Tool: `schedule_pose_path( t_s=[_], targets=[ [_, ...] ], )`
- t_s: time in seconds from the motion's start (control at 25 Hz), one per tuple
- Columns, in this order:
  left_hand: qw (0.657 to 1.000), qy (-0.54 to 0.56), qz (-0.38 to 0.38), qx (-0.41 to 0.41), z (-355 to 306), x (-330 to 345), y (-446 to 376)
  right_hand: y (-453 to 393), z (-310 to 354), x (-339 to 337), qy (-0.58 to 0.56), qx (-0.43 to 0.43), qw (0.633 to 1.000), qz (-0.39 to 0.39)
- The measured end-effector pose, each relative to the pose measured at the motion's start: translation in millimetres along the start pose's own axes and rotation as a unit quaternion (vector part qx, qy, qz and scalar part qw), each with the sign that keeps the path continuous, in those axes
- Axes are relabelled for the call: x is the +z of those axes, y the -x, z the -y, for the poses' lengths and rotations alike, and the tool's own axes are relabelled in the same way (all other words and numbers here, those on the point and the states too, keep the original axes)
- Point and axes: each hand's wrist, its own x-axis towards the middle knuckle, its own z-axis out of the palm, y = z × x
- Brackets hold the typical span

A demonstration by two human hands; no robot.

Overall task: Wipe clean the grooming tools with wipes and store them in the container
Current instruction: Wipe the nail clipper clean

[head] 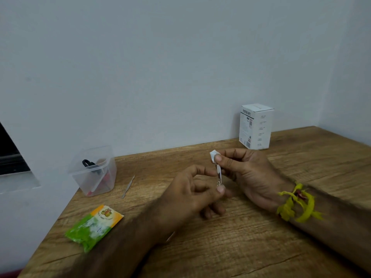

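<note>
Here, on a wooden table (251, 247), a clear container (94, 171) sits far left. At centre, the left hand (192, 195) pinches a small metal tool (218, 175) upright; the right hand (247, 173) pinches a white wipe (213, 155) on its top. Sliding the wipe downward under firm pinch would likely clean best.

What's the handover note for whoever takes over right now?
Left hand: pinches the lower end of a small shiny metal grooming tool, held upright above the wooden table.
Right hand: pinches a small white wipe on the tool's upper end.
Clear plastic container, far left: already holds a black-handled tool and some red items.
Thin metal tweezers: lie on the table beside the container, not stored.
Green and orange wipe packet: near left.
Left: finish wiping the held tool, store it, then handle the tweezers.
</note>
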Motion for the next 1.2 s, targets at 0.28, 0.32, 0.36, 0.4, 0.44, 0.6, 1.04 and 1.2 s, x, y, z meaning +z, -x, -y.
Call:
schedule_pose_path(
  t_s=[0.28,0.32,0.36,0.4,0.44,0.6,1.04,1.2],
  targets=[
    [0.997,-0.058,-0.02,0.05,3.7,14.9,0.0,-4.4,6.2,-2.4,-0.066,0.001,0.997,-0.026],
    [0.999,-0.011,-0.023,0.043,2.5,15.9,-0.2,-3.3,6.0,-1.8,-0.069,-0.001,0.997,-0.024],
    [0.998,0.046,-0.031,0.03,1.4,16.4,-0.6,-1.8,5.2,-1.3,-0.061,-0.007,0.998,-0.024],
    [0.994,0.102,-0.043,0.014,1.1,16.0,-1.6,0.5,4.3,0.0,-0.038,-0.02,0.999,-0.029],
    [0.987,0.148,-0.057,0.0,1.1,14.9,-2.6,3.2,3.0,1.4,-0.001,-0.041,0.998,-0.044],
    [0.961,0.25,-0.115,-0.022,4.8,6.8,-6.5,8.5,-4.3,0.9,0.277,-0.225,0.925,-0.13],
    [0.955,0.258,-0.148,0.017,9.2,6.7,-6.0,8.5,-12.7,6.9,0.527,-0.488,0.695,-0.021],
    [0.966,0.212,-0.143,0.024,10.4,7.9,-5.3,5.3,-14.1,6.5,0.545,-0.498,0.674,-0.006]
  ],
)
